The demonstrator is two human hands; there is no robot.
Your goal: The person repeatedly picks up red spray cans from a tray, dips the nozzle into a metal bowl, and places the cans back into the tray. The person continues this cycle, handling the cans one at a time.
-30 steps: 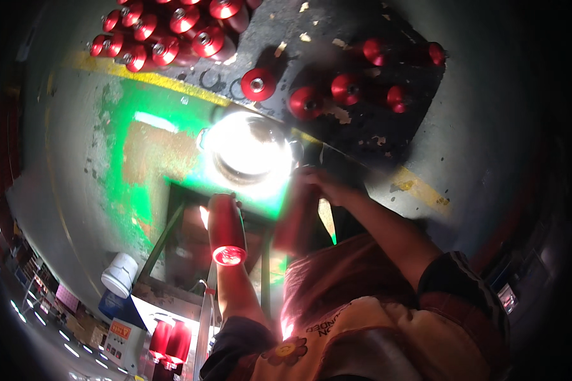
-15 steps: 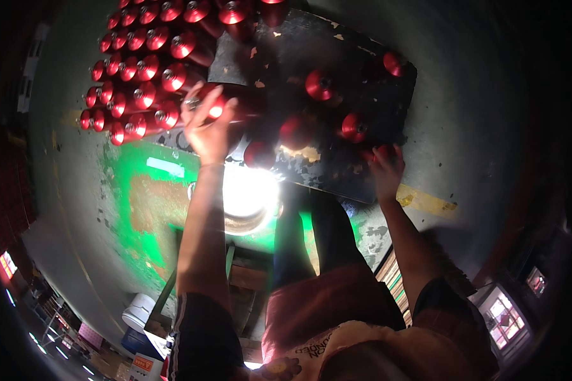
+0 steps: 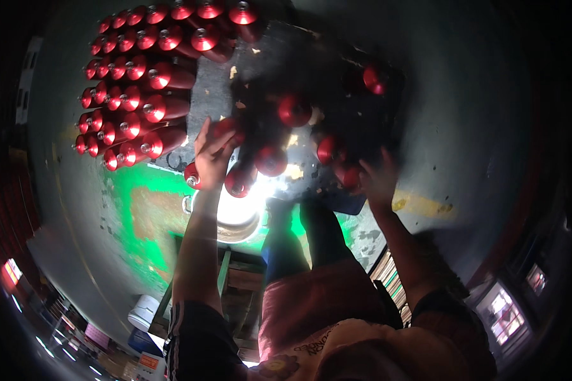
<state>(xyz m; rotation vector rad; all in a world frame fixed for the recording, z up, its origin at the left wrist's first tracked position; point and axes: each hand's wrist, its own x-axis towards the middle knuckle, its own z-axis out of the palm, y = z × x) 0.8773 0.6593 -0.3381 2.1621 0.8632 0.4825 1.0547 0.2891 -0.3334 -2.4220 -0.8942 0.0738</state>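
Observation:
Red metal cylinders with cone-shaped tops stand on a dark, worn tabletop. My left hand (image 3: 212,159) is at the table's near left part, fingers spread, overlapping the near side of a red cylinder (image 3: 230,130). Whether it presses on that cylinder I cannot tell. Close by its wrist stands another cylinder with a shiny neck (image 3: 192,178), and one more cylinder (image 3: 240,181) is just to the right. Over at the right edge, my somewhat blurred right hand (image 3: 379,181) has its fingers apart beside a red cylinder (image 3: 350,177); contact is unclear.
Dense rows of red cylinders (image 3: 130,98) fill the left side. Several single ones, including a far right cylinder (image 3: 374,80), are scattered over the tabletop (image 3: 213,92). A brightly lit round metal vessel (image 3: 238,232) is below the near edge. A white bucket (image 3: 144,311) sits lower left.
The tilted cylinder is out of my left hand, which has moved nearer to me. My right hand has moved slightly down and left, its fingers now apart. The cylinder rows appear shifted in the view.

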